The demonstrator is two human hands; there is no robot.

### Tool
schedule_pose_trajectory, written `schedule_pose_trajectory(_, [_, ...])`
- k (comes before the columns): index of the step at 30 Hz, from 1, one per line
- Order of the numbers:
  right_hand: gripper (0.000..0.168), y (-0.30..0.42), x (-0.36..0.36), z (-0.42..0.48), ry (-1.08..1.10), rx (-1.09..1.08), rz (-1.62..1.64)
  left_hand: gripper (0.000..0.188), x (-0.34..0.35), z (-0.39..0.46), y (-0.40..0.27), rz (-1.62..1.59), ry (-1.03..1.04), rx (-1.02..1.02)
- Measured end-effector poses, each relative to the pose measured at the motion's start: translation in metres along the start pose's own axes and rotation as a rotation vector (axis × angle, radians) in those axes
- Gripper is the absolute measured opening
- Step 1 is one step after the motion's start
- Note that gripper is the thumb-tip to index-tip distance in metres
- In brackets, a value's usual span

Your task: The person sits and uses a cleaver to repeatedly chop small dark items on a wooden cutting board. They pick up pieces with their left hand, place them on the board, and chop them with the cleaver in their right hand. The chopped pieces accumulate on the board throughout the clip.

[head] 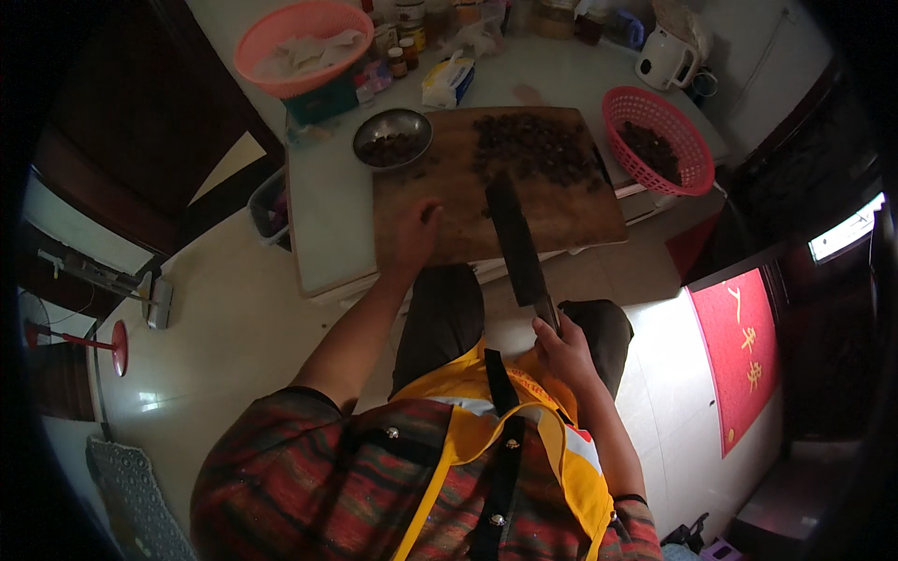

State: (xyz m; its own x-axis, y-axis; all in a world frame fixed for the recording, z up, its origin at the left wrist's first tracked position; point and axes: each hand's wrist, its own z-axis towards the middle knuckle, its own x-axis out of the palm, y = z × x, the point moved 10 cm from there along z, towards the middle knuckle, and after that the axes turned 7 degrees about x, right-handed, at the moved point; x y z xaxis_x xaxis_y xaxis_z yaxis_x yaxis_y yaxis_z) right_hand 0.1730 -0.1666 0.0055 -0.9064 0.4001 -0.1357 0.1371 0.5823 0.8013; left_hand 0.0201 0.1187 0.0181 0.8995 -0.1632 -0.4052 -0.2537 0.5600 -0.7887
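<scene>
My right hand (563,343) grips the handle of a cleaver (518,242), whose broad dark blade points away from me over the near edge of a wooden cutting board (456,224). Above the left part of the board is my left hand (421,228), fingers curled; whether it holds something small and dark is unclear. Many small dark brown pieces (537,147) lie spread over the board's far right part. A metal bowl (394,139) with similar brown pieces stands at the board's far left corner.
At the right stands a pink plastic basket (691,172) with more dark pieces. A larger pink basket (252,49) holding white material is at the far left. Jars (398,63), a tissue pack (447,80) and a white electric kettle (658,59) line the table's back. Below the left edge is a bin (263,210).
</scene>
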Motion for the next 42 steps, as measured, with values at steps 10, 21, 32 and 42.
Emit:
schedule_pose_trajectory(10, [0.021,0.0,0.001,-0.043,0.181,0.053,0.152,0.026,0.078,-0.019,-0.022,-0.57,0.541,-0.448])
schedule_pose_trajectory(21, [0.026,-0.018,-0.01,-0.044,0.169,0.05,0.568,0.023,0.071,-0.019,-0.011,-0.65,0.309,-0.42])
schedule_pose_trajectory(32, [0.027,-0.027,-0.002,-0.045,0.135,0.05,0.326,0.019,0.044,-0.006,-0.03,0.336,0.258,0.13])
schedule_pose_trajectory(42, [0.029,0.035,0.011,-0.029,-0.016,-0.265,0.044,0.023,-0.027,-0.011,0.0,0.104,-0.042,-0.165])
